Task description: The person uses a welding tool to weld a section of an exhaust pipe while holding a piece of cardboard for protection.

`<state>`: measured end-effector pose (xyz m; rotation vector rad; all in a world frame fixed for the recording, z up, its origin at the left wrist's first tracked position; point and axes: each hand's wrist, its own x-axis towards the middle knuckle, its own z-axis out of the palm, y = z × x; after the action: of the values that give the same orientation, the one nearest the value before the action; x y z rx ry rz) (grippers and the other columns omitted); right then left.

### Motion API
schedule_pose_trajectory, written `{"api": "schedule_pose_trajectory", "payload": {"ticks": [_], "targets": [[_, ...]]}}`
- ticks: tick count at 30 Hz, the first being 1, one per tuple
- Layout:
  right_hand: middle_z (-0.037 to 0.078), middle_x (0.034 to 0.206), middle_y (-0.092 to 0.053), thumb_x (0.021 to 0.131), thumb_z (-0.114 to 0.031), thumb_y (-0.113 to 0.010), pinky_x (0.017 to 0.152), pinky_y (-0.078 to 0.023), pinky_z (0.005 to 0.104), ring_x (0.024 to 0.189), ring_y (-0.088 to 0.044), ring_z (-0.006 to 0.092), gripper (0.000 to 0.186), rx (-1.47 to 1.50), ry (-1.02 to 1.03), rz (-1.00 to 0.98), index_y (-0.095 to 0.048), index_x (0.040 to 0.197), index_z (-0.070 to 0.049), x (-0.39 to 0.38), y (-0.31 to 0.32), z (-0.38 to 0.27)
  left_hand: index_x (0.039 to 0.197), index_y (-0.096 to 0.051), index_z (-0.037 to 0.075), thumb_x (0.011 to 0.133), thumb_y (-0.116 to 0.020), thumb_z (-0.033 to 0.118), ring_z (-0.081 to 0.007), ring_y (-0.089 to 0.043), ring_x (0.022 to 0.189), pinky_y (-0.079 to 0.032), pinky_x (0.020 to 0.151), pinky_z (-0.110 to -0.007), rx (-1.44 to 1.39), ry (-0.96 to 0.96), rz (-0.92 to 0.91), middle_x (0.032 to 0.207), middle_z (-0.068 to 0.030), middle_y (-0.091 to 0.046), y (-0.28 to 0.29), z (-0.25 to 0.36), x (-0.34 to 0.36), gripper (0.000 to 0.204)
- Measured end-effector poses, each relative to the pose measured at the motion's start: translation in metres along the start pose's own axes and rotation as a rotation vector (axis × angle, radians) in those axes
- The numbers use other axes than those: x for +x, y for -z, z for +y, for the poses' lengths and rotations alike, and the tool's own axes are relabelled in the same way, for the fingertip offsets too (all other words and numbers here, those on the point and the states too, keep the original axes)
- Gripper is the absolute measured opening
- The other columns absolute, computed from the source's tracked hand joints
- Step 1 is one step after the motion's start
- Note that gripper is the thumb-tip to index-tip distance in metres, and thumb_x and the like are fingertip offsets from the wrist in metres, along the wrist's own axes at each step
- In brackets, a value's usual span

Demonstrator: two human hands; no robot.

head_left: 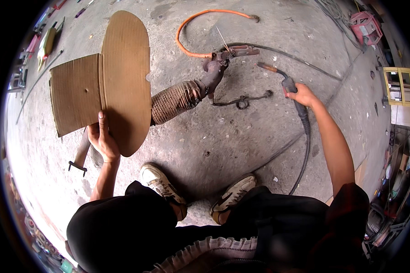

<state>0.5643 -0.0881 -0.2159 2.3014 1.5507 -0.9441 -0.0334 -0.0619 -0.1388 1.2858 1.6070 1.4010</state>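
In the head view, our left hand (pixel 105 140) grips the cardboard (pixel 125 68); our right hand (pixel 304 94) clasps the welding torch (pixel 289 85), apart from the pipe assembly (pixel 175 102) on the floor (pixel 255 141). We seem to be positioning; closing in calls for steady aim.

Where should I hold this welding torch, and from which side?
Probably by its thick dark handle, from the right, as your right hand does: the handle is chunky, the nozzle points away leftward, and the cable trails back toward you.

Arms (pixel 335 148) extended forward, hands well apart.
Left hand (pixel 105 142): thumb straight, fingers largely hidden; right hand (pixel 302 95): fingers curled, forearm slanting inward.
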Motion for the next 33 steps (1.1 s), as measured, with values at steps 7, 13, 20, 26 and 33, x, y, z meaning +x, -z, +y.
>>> {"api": "schedule_pose_trajectory", "payload": {"ticks": [7, 13, 20, 26, 33], "targets": [[0.024, 0.115, -0.061, 0.078, -0.036, -0.073, 0.093, -0.046, 0.0400, 0.110, -0.058, 0.0355, 0.059, -0.036, 0.031, 0.067, -0.055, 0.116, 0.006, -0.009, -0.004, -0.002, 0.087, -0.059, 0.004, 0.094, -0.061, 0.024, -0.0043, -0.038, 0.065, -0.030, 0.059, -0.021, -0.077, -0.049, 0.080, 0.072, 0.0049, -0.049, -0.020, 0.016, 0.025, 0.022], [0.026, 0.116, -0.059, 0.080, -0.036, -0.071, 0.094, -0.045, 0.0411, 0.112, -0.057, 0.0384, 0.058, -0.118, 0.012, 0.064, -0.053, 0.115, 0.006, -0.013, -0.008, -0.003, 0.085, -0.064, 0.002, 0.090, -0.066, 0.026, -0.0065, -0.045, 0.069, -0.035, 0.063, -0.022, 0.055, 0.038, 0.027, 0.075, 0.0016, -0.056, -0.022, -0.002, 0.117, 0.024], [0.027, 0.116, -0.059, 0.079, -0.035, -0.072, 0.095, -0.045, 0.0416, 0.112, -0.056, 0.0392, 0.059, -0.120, 0.000, 0.056, -0.053, 0.116, 0.006, -0.010, -0.010, -0.003, 0.104, -0.066, -0.004, 0.086, -0.067, 0.026, -0.0152, -0.058, 0.088, -0.044, 0.082, -0.026, 0.203, 0.102, -0.025, 0.096, -0.0094, -0.067, -0.040, -0.006, 0.174, 0.036], [0.027, 0.117, -0.059, 0.078, -0.036, -0.073, 0.095, -0.045, 0.0411, 0.112, -0.056, 0.0393, 0.063, -0.079, 0.033, 0.118, -0.052, 0.119, 0.007, -0.015, -0.014, 0.001, 0.096, -0.067, -0.004, 0.088, -0.068, 0.025, -0.0103, -0.056, 0.080, -0.043, 0.072, -0.024, -0.076, 0.106, -0.005, 0.089, -0.0049, -0.065, -0.021, -0.003, 0.165, 0.030], [0.013, 0.105, -0.065, 0.075, -0.032, -0.075, 0.084, -0.046, 0.0319, 0.096, -0.061, 0.0226, 0.054, 0.402, 0.083, 0.004, -0.058, 0.112, 0.003, -0.012, -0.014, 0.016, 0.120, -0.057, -0.005, 0.096, -0.054, 0.024, -0.0123, -0.057, 0.099, -0.044, 0.088, -0.024, -0.219, 0.233, -0.013, 0.112, -0.0072, -0.061, 0.022, -0.002, 0.153, 0.038]]}}
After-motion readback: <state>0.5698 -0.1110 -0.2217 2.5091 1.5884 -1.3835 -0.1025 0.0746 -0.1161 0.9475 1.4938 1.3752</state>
